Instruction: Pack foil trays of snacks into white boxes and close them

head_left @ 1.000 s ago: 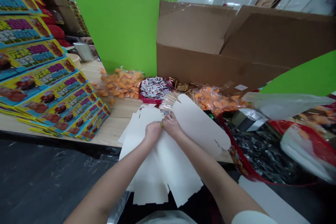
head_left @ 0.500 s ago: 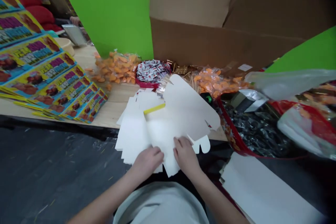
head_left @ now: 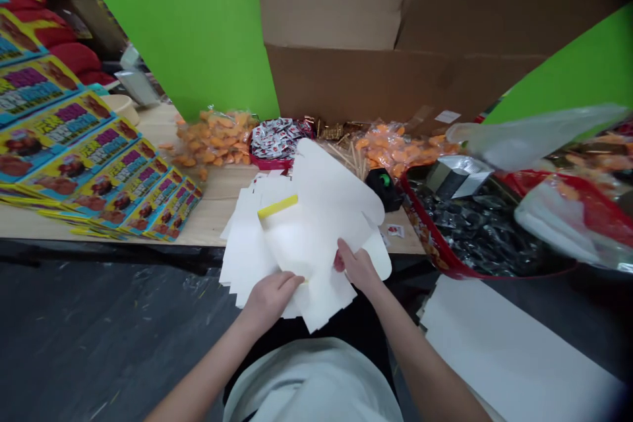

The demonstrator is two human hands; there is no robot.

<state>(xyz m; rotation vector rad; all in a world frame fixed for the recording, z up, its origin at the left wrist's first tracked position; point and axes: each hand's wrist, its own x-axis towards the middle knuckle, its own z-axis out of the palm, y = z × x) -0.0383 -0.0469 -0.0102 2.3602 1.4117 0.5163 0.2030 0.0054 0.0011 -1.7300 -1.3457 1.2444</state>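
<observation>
A partly folded cardboard box blank (head_left: pixel 326 211), white on its inner face with a yellow-edged flap folded up at its left, lies over a stack of white blanks (head_left: pixel 242 244) at the table's front edge. My left hand (head_left: pixel 271 298) grips the blank's near left part, thumb on top, its other fingers mostly hidden. My right hand (head_left: pixel 360 269) pinches the near right side, its thumb on the white face and a small red patch of print showing beside the fingers. The blank's wide rounded flap points away from me.
Printed boxes (head_left: pixel 93 171) stand in rows at left. Behind the blank are bagged orange pieces (head_left: pixel 217 138), a tray of sachets (head_left: pixel 281 138), wooden sticks (head_left: pixel 343 153) and a black tool (head_left: pixel 383 188). At right is a red tub of black packets (head_left: pixel 465 231), above more white card (head_left: pixel 509 343).
My right hand has shifted right and slightly up along the blank, its thumb now on the side edge. A side flap near it has folded, and the black tool shows more fully.
</observation>
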